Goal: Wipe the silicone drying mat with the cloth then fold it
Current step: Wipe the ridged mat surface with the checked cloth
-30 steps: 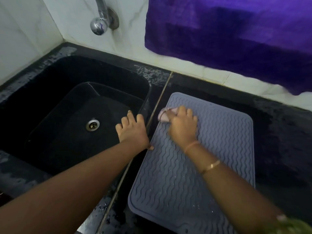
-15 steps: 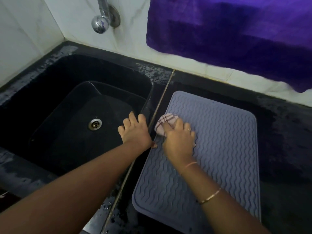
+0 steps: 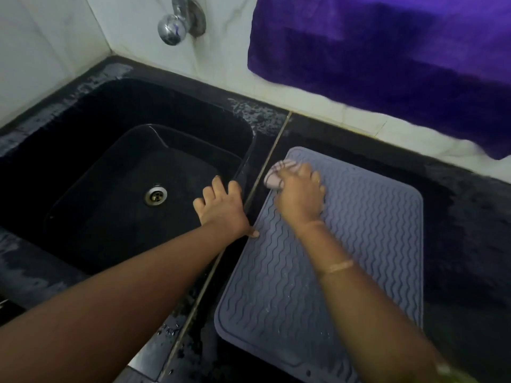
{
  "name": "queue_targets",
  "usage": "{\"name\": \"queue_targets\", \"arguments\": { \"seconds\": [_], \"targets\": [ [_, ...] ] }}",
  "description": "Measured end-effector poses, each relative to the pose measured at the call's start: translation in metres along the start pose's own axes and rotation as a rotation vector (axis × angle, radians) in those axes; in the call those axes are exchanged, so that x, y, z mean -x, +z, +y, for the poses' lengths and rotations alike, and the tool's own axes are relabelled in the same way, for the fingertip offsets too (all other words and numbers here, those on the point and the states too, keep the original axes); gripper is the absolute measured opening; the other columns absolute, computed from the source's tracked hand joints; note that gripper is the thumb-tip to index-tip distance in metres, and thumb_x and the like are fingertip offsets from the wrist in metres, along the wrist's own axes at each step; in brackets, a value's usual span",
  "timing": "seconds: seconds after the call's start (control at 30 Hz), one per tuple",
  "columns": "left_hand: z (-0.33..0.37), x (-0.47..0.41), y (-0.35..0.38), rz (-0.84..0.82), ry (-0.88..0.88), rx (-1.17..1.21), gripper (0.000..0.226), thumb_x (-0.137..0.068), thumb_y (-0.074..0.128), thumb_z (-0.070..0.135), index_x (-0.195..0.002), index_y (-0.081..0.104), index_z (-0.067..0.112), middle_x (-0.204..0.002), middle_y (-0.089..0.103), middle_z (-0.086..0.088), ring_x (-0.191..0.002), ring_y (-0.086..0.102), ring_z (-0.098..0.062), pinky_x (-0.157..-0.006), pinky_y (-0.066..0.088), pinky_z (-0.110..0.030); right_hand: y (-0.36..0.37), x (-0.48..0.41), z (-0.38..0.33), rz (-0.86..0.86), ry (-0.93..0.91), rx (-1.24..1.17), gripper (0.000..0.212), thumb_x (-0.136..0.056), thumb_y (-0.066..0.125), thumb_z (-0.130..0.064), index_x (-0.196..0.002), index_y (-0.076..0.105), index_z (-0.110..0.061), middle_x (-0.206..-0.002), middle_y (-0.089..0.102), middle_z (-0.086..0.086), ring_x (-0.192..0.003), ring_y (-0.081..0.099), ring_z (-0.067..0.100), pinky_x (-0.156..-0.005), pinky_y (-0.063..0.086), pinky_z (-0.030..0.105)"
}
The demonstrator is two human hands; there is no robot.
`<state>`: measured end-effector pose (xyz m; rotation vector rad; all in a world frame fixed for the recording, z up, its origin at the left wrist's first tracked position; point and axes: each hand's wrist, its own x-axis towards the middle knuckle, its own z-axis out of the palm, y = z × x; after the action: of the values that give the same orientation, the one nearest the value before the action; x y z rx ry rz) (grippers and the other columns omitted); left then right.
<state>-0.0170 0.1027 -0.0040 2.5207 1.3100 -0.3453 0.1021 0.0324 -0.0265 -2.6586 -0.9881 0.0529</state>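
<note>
Pink-striped cloth (image 3: 276,176) under right hand (image 3: 300,197) has slid farther up mat (image 3: 373,244).

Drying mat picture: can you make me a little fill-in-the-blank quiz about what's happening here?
1. The right hand presses a checked ____ onto the silicone drying mat.
2. The left hand lies flat beside the mat, on the rim of the black ____.
3. The towel hanging behind the mat is ____.
Missing words: cloth, sink, purple.

One head-worn view (wide-angle) looks steeply down, close over the sink (image 3: 166,111) and counter (image 3: 470,230).
</note>
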Motion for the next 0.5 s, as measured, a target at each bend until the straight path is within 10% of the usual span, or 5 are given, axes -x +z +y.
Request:
{"name": "queue_targets", "arguments": {
  "seconds": [0.2,0.5],
  "targets": [
    [-0.004,0.002,0.005,0.031,-0.01,0.069,0.098,-0.06,0.081,0.051,-0.137,0.026,0.024,-0.153,0.01,-0.012,-0.133,0.022,-0.03,-0.104,0.025,-0.042,0.005,0.093,-0.017,0.024,-0.085,0.042,0.038,-0.066,0.069,-0.01,-0.102,0.064,-0.023,-0.099,0.053,0.011,-0.086,0.051,0.033,-0.066,0.045,0.041],
    [-0.005,0.016,0.012,0.106,0.007,0.056,0.094,-0.064,0.077,0.056,-0.137,0.03,0.022,-0.156,0.008,-0.013,-0.136,0.021,-0.031,-0.107,0.024,-0.046,-0.003,-0.025,0.002,-0.048,0.034,0.089,0.044,-0.086,0.051,-0.008,-0.124,0.053,-0.029,-0.129,0.041,0.015,-0.116,0.039,0.038,-0.093,0.038,0.052]
  ]
}}
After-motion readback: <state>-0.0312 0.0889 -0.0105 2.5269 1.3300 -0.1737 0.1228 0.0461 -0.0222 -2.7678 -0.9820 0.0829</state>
